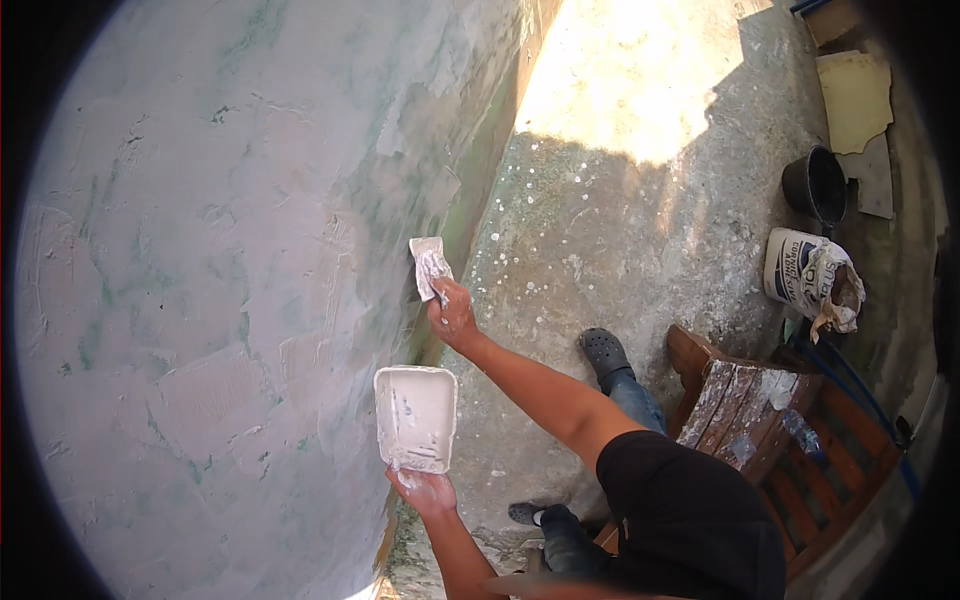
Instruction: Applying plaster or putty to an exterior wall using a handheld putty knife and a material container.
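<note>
My right hand (452,315) grips a putty knife (430,262) whose wide blade is coated in white plaster. The blade is at the lower part of the wall (220,300); whether it touches cannot be told. White smears mark my fingers. Below it, my left hand (422,492) is closed on the near end of a white rectangular tray (453,420). The tray's inside faces up, with white residue and a few dark streaks near its near end. Patchy white plaster covers the wall, with greenish areas showing through.
A concrete floor (600,250) spotted with white runs along the wall. On the right stand a slatted wooden bench (715,400) with plastic bottles (800,432) on it, an opened white bag (790,268), a black bucket (815,185) and board pieces (855,100).
</note>
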Demonstrator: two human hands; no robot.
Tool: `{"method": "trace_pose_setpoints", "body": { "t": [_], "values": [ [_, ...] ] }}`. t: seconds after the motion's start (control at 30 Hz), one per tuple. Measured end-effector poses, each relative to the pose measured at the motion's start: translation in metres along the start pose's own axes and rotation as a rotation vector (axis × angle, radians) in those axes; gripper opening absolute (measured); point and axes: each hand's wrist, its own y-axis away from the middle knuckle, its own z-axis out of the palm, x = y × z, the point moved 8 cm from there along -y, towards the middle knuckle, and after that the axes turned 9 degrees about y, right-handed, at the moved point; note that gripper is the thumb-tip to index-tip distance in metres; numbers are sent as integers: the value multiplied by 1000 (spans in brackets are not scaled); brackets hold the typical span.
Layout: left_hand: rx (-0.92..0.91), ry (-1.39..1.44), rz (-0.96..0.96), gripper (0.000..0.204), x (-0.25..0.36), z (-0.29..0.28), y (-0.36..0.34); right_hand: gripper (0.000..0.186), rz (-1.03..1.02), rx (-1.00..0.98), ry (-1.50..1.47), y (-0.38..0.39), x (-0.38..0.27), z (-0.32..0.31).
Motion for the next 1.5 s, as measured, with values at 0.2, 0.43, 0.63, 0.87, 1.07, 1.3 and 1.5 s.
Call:
{"method": "trace_pose_setpoints", "body": {
  "t": [0.2,0.43,0.63,0.87,1.07,1.3,1.5],
  "values": [
    [35,23,-5,52,-7,33,0,35,383,42,-9,-92,72,-55],
    [56,21,-24,53,-35,57,-6,34,297,207,89,-133,78,-40],
    [10,-28,-103,54,-40,97,-12,27,41,42,-22,-10,46,-39],
    [44,-31,-102,53,-30,101,-14,24,680,-60,-100,-64,106,-50],
    [45,-15,-91,53,-17,69,-7,30,803,135,-334,-132,124,-29],
    [18,-6,-60,54,-23,61,-20,21,70,298,122,-77,48,-5],
    [-36,-45,-81,54,-6,66,-24,30,430,-421,56,-14,78,-21]
  ]
}}
